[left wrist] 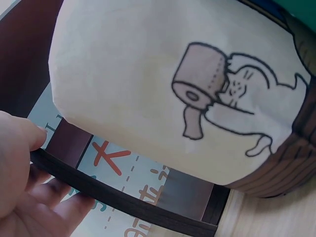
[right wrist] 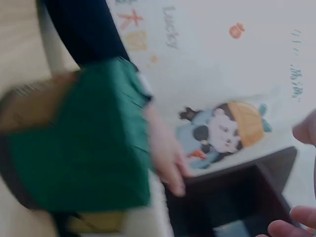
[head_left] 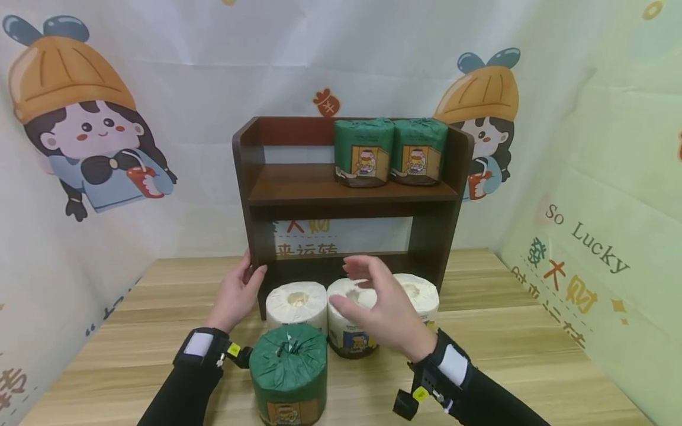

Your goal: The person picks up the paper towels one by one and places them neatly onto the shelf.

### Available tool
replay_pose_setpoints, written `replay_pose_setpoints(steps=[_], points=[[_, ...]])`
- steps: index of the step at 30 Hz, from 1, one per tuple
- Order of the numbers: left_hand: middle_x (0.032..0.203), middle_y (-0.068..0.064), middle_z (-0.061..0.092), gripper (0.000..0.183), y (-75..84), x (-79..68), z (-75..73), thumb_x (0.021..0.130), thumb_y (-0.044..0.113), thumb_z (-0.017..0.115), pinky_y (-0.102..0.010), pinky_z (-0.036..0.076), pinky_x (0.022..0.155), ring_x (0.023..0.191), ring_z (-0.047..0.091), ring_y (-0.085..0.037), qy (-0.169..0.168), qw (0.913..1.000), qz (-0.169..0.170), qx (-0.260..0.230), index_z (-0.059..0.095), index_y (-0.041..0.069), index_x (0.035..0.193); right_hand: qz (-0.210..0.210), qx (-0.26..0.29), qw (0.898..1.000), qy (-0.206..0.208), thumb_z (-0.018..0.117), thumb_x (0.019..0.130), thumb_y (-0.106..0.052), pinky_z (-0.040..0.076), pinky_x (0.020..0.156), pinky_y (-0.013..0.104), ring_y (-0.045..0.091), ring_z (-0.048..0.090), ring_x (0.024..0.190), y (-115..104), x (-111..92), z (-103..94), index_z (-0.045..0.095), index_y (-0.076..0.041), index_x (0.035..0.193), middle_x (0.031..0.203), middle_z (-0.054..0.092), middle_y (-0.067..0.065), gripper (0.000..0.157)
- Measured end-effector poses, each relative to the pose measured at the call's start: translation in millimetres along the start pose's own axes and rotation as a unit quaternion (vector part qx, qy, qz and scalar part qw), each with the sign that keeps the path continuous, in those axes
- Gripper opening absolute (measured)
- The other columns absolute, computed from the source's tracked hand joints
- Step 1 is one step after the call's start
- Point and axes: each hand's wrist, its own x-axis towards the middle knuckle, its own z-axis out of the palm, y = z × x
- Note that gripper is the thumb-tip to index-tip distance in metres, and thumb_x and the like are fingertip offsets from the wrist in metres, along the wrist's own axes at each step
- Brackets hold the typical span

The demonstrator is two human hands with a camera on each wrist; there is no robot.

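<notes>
My left hand (head_left: 234, 296) grips the front edge of the dark brown shelf's (head_left: 351, 210) left side panel. In the left wrist view its thumb and fingers (left wrist: 54, 190) lie on opposite sides of that panel. My right hand (head_left: 391, 310) is raised over the middle white-topped toilet paper roll (head_left: 346, 325), fingers apart and loosely bent, holding nothing. White-topped rolls also stand to its left (head_left: 296, 302) and right (head_left: 418, 293), the right one partly hidden by the hand. A green-wrapped toilet paper roll (head_left: 290, 367) stands closest to me, between my forearms.
Two green-wrapped rolls (head_left: 364, 151) stand side by side at the right of the upper shelf board (head_left: 298, 183). The shelf stands on a wood-grain table (head_left: 511, 349) before a printed cloth backdrop (head_left: 208, 106). The right wrist view is blurred.
</notes>
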Motion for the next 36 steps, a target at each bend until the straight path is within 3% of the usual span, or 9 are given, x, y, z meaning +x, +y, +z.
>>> replay_pose_setpoints(steps=[5, 10, 16, 22, 36], points=[[0.153, -0.009, 0.031, 0.059, -0.2, 0.6, -0.8, 0.106, 0.029, 0.051, -0.046, 0.046, 0.098, 0.129, 0.041, -0.024, 0.001, 1.0, -0.002, 0.005, 0.023, 0.021, 0.157, 0.043, 0.035, 0.994, -0.099, 0.077, 0.086, -0.039, 0.047, 0.098, 0.048, 0.018, 0.046, 0.121, 9, -20, 23.5, 0.036, -0.015, 0.145, 0.139, 0.043, 0.001, 0.075], [0.153, -0.01, 0.033, 0.059, 0.1, -1.4, -0.1, 0.106, 0.029, 0.052, -0.047, 0.047, 0.096, 0.128, 0.042, -0.026, 0.0, 0.9999, -0.005, 0.01, 0.024, 0.02, 0.157, 0.089, 0.059, 0.982, -0.154, 0.082, 0.08, -0.044, 0.041, 0.104, 0.052, 0.022, 0.043, 0.126, 17, -37, 42.2, 0.025, -0.015, 0.15, 0.145, 0.037, 0.008, 0.095], [0.153, -0.01, 0.033, 0.059, 0.7, -1.6, 1.2, 0.106, 0.029, 0.052, -0.048, 0.047, 0.096, 0.128, 0.043, -0.027, 0.002, 0.9999, -0.004, 0.01, 0.024, 0.02, 0.157, 0.099, 0.049, 0.979, -0.169, 0.085, 0.073, -0.053, 0.036, 0.109, 0.045, 0.011, 0.036, 0.128, 29, -50, 62.5, 0.018, -0.013, 0.153, 0.145, 0.035, 0.0, 0.112], [0.153, -0.008, 0.033, 0.058, 1.3, 0.1, 1.1, 0.106, 0.029, 0.052, -0.047, 0.047, 0.096, 0.127, 0.043, -0.026, 0.005, 1.0, 0.004, 0.007, 0.025, 0.022, 0.157, 0.14, 0.034, 0.973, -0.177, 0.086, 0.067, -0.059, 0.034, 0.106, 0.053, 0.012, 0.034, 0.128, 39, -57, 76.1, 0.014, -0.02, 0.154, 0.145, 0.029, -0.005, 0.119], [0.153, -0.01, 0.032, 0.059, 0.6, -2.1, 0.4, 0.106, 0.035, 0.05, -0.048, 0.047, 0.096, 0.128, 0.042, -0.027, -0.001, 0.9999, -0.006, 0.011, 0.025, 0.02, 0.157, 0.155, 0.092, 0.96, -0.213, 0.088, 0.071, -0.049, 0.032, 0.106, 0.055, 0.009, 0.036, 0.125, 46, -66, 86.6, 0.018, -0.035, 0.148, 0.139, 0.032, -0.01, 0.105]])
